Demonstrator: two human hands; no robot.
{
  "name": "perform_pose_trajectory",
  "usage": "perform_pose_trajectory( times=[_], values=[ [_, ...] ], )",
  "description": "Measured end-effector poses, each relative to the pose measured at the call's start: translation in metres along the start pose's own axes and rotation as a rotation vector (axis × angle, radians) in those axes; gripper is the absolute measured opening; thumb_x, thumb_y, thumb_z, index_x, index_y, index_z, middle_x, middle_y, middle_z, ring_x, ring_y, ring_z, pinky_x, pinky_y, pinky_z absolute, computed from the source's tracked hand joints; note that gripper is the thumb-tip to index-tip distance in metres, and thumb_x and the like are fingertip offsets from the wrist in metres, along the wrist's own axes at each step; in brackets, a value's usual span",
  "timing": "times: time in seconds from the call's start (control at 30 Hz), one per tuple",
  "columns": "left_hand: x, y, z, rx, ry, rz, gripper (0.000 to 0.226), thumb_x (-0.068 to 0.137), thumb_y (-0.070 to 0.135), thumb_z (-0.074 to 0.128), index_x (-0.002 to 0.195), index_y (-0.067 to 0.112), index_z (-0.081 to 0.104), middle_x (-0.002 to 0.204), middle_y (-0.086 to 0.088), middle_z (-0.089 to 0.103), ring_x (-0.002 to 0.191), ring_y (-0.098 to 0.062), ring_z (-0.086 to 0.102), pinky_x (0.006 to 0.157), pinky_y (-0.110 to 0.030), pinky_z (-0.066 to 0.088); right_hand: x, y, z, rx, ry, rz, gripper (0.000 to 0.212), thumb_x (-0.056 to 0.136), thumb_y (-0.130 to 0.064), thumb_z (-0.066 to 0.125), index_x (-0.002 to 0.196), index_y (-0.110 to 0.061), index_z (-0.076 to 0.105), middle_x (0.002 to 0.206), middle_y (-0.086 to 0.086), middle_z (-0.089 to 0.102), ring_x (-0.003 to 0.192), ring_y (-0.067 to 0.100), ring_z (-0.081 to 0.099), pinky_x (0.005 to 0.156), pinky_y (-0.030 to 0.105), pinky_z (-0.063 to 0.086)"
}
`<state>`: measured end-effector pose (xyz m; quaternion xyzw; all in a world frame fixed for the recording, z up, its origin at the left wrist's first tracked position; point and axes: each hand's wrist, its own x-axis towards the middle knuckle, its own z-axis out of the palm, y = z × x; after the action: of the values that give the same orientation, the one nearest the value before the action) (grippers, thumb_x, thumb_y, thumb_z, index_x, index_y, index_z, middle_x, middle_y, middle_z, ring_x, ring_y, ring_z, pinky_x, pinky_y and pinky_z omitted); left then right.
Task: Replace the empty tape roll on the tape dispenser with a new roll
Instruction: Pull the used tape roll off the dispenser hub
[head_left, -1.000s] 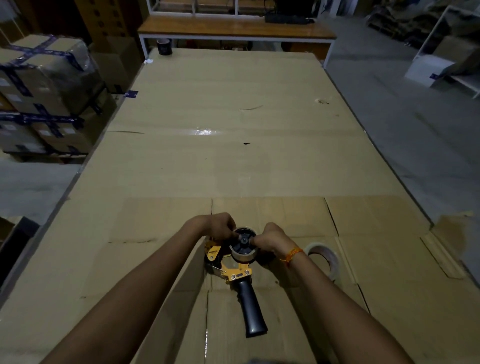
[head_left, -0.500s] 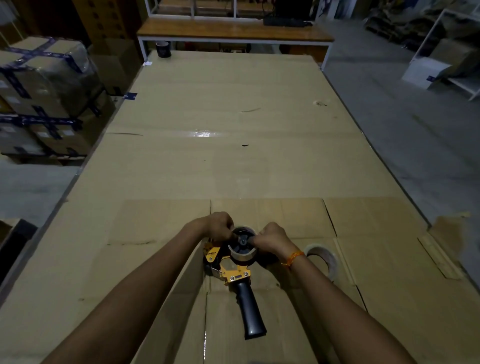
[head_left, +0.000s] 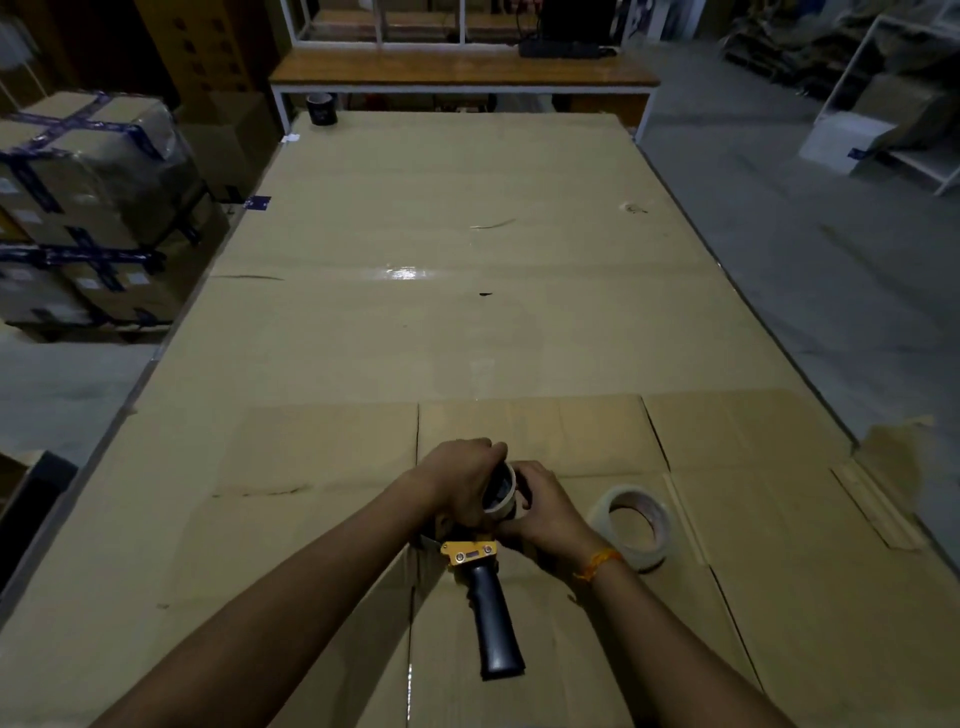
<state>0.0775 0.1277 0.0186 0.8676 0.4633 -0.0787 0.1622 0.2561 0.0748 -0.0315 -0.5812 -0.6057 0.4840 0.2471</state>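
Observation:
A tape dispenser (head_left: 485, 597) with a yellow frame and a dark handle lies on the cardboard-covered table (head_left: 467, 338), handle pointing toward me. The empty tape core (head_left: 501, 492) is tilted up at the dispenser's hub. My left hand (head_left: 460, 480) grips the core from the left and top. My right hand (head_left: 543, 506) holds it from the right, covering part of the dispenser's head. A new roll of clear tape (head_left: 636, 525) lies flat on the cardboard just right of my right wrist.
A dark tape roll (head_left: 322, 108) stands at the table's far left corner. Wrapped cartons (head_left: 88, 208) are stacked left of the table. A wooden bench (head_left: 462, 73) stands behind it. Concrete floor lies to the right, with shelving (head_left: 893, 104) beyond.
The empty core has tilted up from lying flat on the hub. My left hand has shifted over its top and both hands have closed in tighter around it.

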Motion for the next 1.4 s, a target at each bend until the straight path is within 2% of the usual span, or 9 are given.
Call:
perform_pose_trajectory(
  times=[0.1, 0.17, 0.27, 0.47, 0.6, 0.8, 1.1, 1.23, 1.4],
  values=[
    [-0.016, -0.007, -0.010, -0.153, 0.082, 0.077, 0.076, 0.062, 0.053, 0.089, 0.121, 0.022, 0.052, 0.109, -0.001, 0.065, 0.096, -0.024, 0.065, 0.083, -0.043, 0.061, -0.007, -0.002, 0.000, 0.095, 0.013, -0.041, 0.079, 0.066, -0.020, 0.103, 0.134, -0.032, 0.064, 0.132, -0.003, 0.063, 0.120, 0.018, 0.067, 0.080, 0.021, 0.062],
    [-0.029, -0.013, -0.015, -0.349, 0.146, 0.089, 0.074, 0.061, 0.048, 0.091, 0.122, 0.028, 0.053, 0.114, 0.004, 0.065, 0.101, -0.019, 0.065, 0.085, -0.043, 0.061, -0.010, -0.006, -0.002, 0.137, 0.018, -0.066, 0.077, 0.070, -0.019, 0.102, 0.135, -0.033, 0.065, 0.126, -0.015, 0.070, 0.117, 0.010, 0.071, 0.086, 0.026, 0.063],
    [-0.047, -0.017, -0.014, -0.580, 0.277, 0.083, 0.070, 0.063, 0.039, 0.095, 0.122, 0.033, 0.056, 0.118, 0.010, 0.066, 0.108, -0.013, 0.067, 0.086, -0.047, 0.062, -0.009, -0.021, -0.002, 0.050, 0.002, -0.112, 0.069, 0.075, -0.022, 0.099, 0.132, -0.040, 0.065, 0.122, -0.023, 0.072, 0.115, -0.006, 0.068, 0.095, 0.021, 0.058],
    [-0.069, -0.025, -0.005, -0.762, 0.398, 0.042, 0.067, 0.074, 0.020, 0.096, 0.127, 0.020, 0.057, 0.123, 0.003, 0.067, 0.113, -0.016, 0.069, 0.089, -0.052, 0.061, -0.002, -0.053, -0.001, -0.161, -0.018, -0.244, 0.078, 0.071, -0.041, 0.092, 0.139, -0.034, 0.055, 0.131, -0.012, 0.066, 0.119, 0.008, 0.066, 0.097, 0.035, 0.060],
    [-0.073, -0.020, 0.001, -0.767, 0.425, -0.016, 0.067, 0.073, 0.030, 0.093, 0.128, 0.026, 0.055, 0.123, 0.005, 0.066, 0.113, -0.017, 0.068, 0.090, -0.053, 0.060, 0.003, -0.064, 0.007, -0.370, 0.027, -0.329, 0.071, 0.073, -0.041, 0.085, 0.138, -0.034, 0.056, 0.131, -0.009, 0.067, 0.115, 0.017, 0.067, 0.093, 0.044, 0.061],
    [-0.074, -0.011, 0.007, -0.767, 0.510, -0.108, 0.061, 0.074, 0.043, 0.093, 0.121, 0.029, 0.057, 0.116, 0.010, 0.068, 0.105, -0.005, 0.067, 0.087, -0.042, 0.061, 0.003, -0.066, 0.012, -0.445, 0.037, -0.329, 0.067, 0.075, -0.048, 0.085, 0.135, -0.030, 0.062, 0.126, -0.004, 0.072, 0.111, 0.021, 0.070, 0.092, 0.045, 0.062],
    [-0.072, -0.009, 0.002, -0.634, 0.574, -0.078, 0.061, 0.064, 0.040, 0.095, 0.114, 0.024, 0.063, 0.107, 0.009, 0.070, 0.096, -0.006, 0.068, 0.077, -0.039, 0.061, -0.001, -0.059, 0.011, -0.519, 0.094, -0.363, 0.063, 0.079, -0.051, 0.079, 0.134, -0.024, 0.063, 0.126, 0.001, 0.072, 0.108, 0.025, 0.071, 0.085, 0.036, 0.059],
    [-0.071, -0.008, 0.003, -0.617, 0.565, -0.077, 0.062, 0.063, 0.044, 0.092, 0.115, 0.023, 0.065, 0.105, 0.008, 0.070, 0.095, -0.009, 0.069, 0.076, -0.042, 0.061, -0.004, -0.058, 0.009, -0.546, 0.120, -0.397, 0.069, 0.077, -0.061, 0.067, 0.134, -0.021, 0.064, 0.123, 0.001, 0.073, 0.105, 0.023, 0.070, 0.077, 0.024, 0.043],
    [-0.072, -0.003, -0.001, -0.584, 0.554, -0.097, 0.064, 0.062, 0.044, 0.092, 0.116, 0.021, 0.066, 0.106, 0.007, 0.070, 0.094, -0.011, 0.068, 0.076, -0.036, 0.062, -0.001, -0.052, 0.008, -0.585, 0.142, -0.414, 0.061, 0.080, -0.054, 0.076, 0.131, -0.023, 0.062, 0.119, -0.001, 0.072, 0.102, 0.023, 0.069, 0.075, 0.028, 0.048]
  ],
)
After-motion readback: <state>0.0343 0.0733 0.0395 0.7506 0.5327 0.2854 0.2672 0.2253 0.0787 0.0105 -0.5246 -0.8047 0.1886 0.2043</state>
